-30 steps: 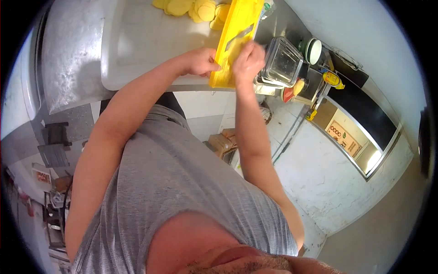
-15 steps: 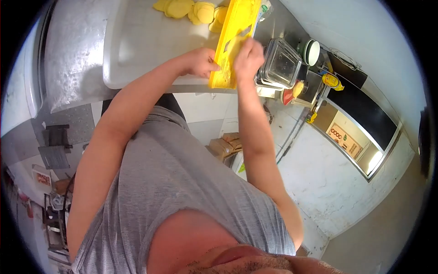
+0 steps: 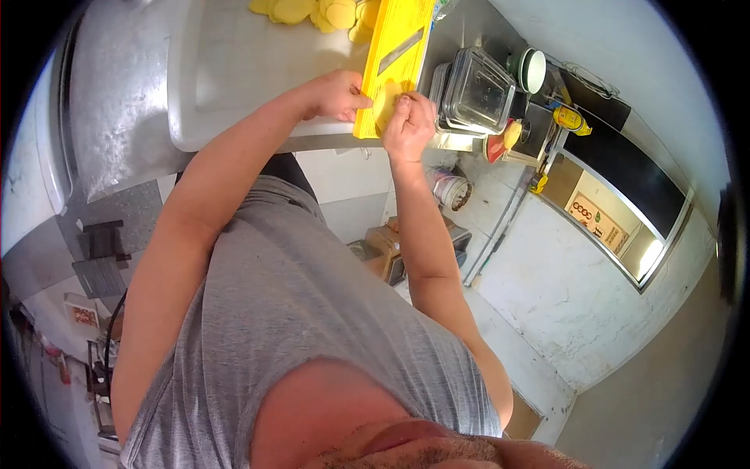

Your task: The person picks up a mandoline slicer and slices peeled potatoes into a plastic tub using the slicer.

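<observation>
A yellow mandoline slicer slants over the edge of a white tray, its diagonal blade in plain sight. My left hand is closed on the near left edge of the slicer, thumb on top. On the slicer's near end, below the blade, lies a pale yellow potato piece. My right hand pinches it from the right side, and the fingers partly hide it. Several thin potato slices lie in overlapping piles at the tray's far side.
Stacked clear plastic containers stand just right of my right hand. Beyond them are a green-and-white bowl and a yellow bottle. The metal counter extends left of the tray. A bucket and cardboard boxes sit below.
My right hand has moved down the slicer toward me, from the blade to the near end, uncovering the blade. My left hand keeps its hold on the slicer edge.
</observation>
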Action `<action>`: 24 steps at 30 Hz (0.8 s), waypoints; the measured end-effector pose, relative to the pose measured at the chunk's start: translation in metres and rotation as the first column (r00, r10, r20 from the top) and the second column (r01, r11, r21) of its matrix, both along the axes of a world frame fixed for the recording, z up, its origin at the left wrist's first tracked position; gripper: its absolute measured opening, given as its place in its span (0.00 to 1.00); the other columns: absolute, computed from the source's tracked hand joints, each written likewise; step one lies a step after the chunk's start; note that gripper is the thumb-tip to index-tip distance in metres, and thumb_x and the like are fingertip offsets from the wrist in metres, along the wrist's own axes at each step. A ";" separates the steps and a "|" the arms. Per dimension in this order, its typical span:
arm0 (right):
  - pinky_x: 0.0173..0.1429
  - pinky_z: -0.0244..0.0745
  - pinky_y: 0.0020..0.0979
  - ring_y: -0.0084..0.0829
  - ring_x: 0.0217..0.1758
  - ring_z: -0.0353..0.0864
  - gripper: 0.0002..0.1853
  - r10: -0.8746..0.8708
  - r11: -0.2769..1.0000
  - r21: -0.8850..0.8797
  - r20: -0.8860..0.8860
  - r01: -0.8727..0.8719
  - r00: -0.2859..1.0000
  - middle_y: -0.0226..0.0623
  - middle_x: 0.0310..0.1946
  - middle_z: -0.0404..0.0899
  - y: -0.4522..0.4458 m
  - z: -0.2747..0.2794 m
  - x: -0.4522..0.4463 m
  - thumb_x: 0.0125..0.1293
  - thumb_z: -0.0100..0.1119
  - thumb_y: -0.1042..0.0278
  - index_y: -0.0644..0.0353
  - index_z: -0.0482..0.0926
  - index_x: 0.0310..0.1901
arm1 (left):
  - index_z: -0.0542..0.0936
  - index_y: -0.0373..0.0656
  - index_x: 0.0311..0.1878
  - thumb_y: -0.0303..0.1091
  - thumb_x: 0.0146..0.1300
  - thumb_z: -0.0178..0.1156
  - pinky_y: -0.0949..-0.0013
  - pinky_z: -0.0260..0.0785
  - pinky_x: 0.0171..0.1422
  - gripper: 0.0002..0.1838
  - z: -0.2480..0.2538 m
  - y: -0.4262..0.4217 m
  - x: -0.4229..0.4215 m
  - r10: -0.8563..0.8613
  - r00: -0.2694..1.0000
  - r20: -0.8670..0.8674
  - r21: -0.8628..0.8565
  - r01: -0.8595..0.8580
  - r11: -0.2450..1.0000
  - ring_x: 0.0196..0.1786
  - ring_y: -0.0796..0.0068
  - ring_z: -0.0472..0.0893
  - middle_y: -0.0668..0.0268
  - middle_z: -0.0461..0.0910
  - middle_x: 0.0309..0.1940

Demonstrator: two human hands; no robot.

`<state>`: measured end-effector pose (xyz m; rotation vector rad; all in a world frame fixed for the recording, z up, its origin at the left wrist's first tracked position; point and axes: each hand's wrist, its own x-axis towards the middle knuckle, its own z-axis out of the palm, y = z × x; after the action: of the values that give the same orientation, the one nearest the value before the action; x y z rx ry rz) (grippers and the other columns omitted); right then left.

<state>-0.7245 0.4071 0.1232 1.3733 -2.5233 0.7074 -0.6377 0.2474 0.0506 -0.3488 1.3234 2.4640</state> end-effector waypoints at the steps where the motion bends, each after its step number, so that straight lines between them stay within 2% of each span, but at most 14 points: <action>1: 0.49 0.74 0.43 0.48 0.42 0.77 0.10 0.006 1.000 0.008 -0.009 -0.006 1.000 0.46 0.40 0.82 -0.002 0.001 0.000 0.69 0.55 0.70 0.65 0.81 0.32 | 0.75 0.34 0.50 0.32 0.70 0.60 0.73 0.75 0.39 0.13 0.001 0.001 0.000 0.007 1.000 0.007 -0.006 -0.007 1.000 0.33 0.78 0.79 0.60 0.81 0.37; 8: 0.48 0.75 0.43 0.48 0.42 0.77 0.10 0.070 0.997 0.020 -0.061 -0.069 0.996 0.45 0.38 0.81 -0.003 -0.003 -0.006 0.68 0.55 0.70 0.63 0.81 0.31 | 0.75 0.34 0.51 0.32 0.70 0.60 0.74 0.72 0.36 0.13 -0.006 0.002 -0.001 0.002 1.000 -0.023 0.049 -0.001 0.999 0.31 0.79 0.76 0.64 0.79 0.35; 17: 0.48 0.75 0.43 0.49 0.39 0.77 0.09 0.102 0.995 0.003 -0.038 -0.102 0.994 0.47 0.37 0.81 -0.013 -0.001 -0.013 0.67 0.55 0.71 0.65 0.80 0.31 | 0.76 0.38 0.53 0.34 0.70 0.61 0.69 0.76 0.44 0.13 0.001 -0.001 0.002 0.000 1.000 -0.003 0.004 0.000 1.000 0.38 0.76 0.81 0.63 0.82 0.40; 20: 0.45 0.74 0.44 0.50 0.38 0.77 0.10 0.099 0.995 0.042 -0.088 -0.096 0.991 0.48 0.35 0.81 -0.043 -0.006 -0.043 0.66 0.54 0.71 0.65 0.79 0.29 | 0.76 0.38 0.52 0.35 0.70 0.61 0.69 0.76 0.45 0.13 -0.007 0.003 -0.001 -0.007 1.000 -0.005 0.001 0.007 1.000 0.39 0.76 0.81 0.64 0.82 0.40; 21: 0.43 0.72 0.45 0.51 0.37 0.77 0.11 0.097 0.993 0.078 -0.092 -0.090 0.991 0.47 0.32 0.81 -0.064 -0.001 -0.054 0.66 0.53 0.72 0.65 0.78 0.27 | 0.76 0.38 0.52 0.35 0.70 0.60 0.69 0.76 0.45 0.13 -0.007 0.001 0.000 -0.007 1.000 -0.007 -0.014 0.007 1.000 0.39 0.76 0.81 0.64 0.83 0.40; 22: 0.40 0.71 0.47 0.51 0.33 0.76 0.11 0.139 0.990 0.003 -0.159 -0.141 0.977 0.46 0.28 0.79 -0.078 -0.012 -0.075 0.66 0.52 0.74 0.64 0.77 0.25 | 0.76 0.38 0.52 0.35 0.70 0.60 0.70 0.76 0.45 0.13 -0.004 0.000 0.001 -0.010 1.000 -0.011 -0.029 0.010 1.000 0.39 0.76 0.81 0.64 0.83 0.40; 23: 0.40 0.73 0.49 0.52 0.35 0.78 0.18 0.153 0.987 0.083 -0.162 -0.141 0.975 0.46 0.29 0.80 -0.094 -0.011 -0.091 0.73 0.46 0.64 0.60 0.78 0.26 | 0.76 0.38 0.52 0.35 0.70 0.60 0.70 0.76 0.46 0.13 -0.002 0.000 0.002 -0.015 1.000 -0.015 -0.042 0.014 0.999 0.39 0.76 0.81 0.65 0.83 0.40; 24: 0.39 0.73 0.50 0.53 0.33 0.78 0.19 0.148 0.989 0.021 -0.187 -0.146 0.971 0.47 0.27 0.80 -0.112 -0.013 -0.104 0.73 0.46 0.62 0.60 0.77 0.25 | 0.76 0.38 0.52 0.34 0.70 0.60 0.70 0.76 0.46 0.13 -0.002 -0.001 0.001 -0.017 1.000 -0.015 -0.050 0.016 0.999 0.39 0.76 0.81 0.65 0.83 0.40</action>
<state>-0.8286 0.2954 0.1102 1.5635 -2.2995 0.5632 -0.6367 0.2462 0.0485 -0.3304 1.3907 2.4284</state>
